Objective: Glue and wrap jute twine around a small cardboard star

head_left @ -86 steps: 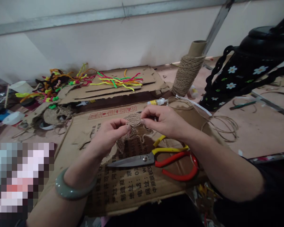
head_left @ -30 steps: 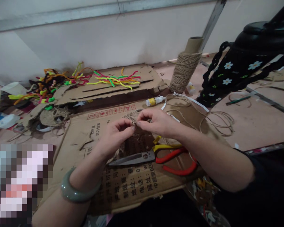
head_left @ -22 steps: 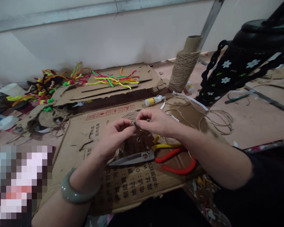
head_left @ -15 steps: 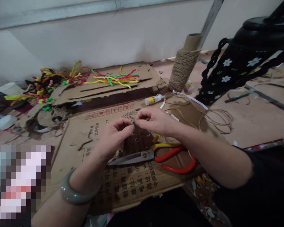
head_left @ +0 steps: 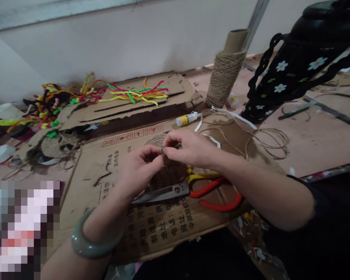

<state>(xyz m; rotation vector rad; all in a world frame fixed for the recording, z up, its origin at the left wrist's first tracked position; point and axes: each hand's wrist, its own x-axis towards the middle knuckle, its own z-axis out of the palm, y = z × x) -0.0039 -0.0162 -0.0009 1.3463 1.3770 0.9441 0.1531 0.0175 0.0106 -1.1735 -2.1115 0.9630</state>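
Both my hands, left hand (head_left: 141,165) and right hand (head_left: 186,147), pinch thin brown jute twine (head_left: 162,149) above the printed cardboard sheet (head_left: 116,163), red-and-yellow-handled scissors (head_left: 192,188) lying just nearer.

Left hand (head_left: 140,167) and right hand (head_left: 186,147) meet fingertip to fingertip — both pinched.

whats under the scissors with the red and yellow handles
The scissors lie on a flat printed cardboard sheet. The right hand and its forearm cover the yellow handle's far end, so what lies beneath there cannot be seen.
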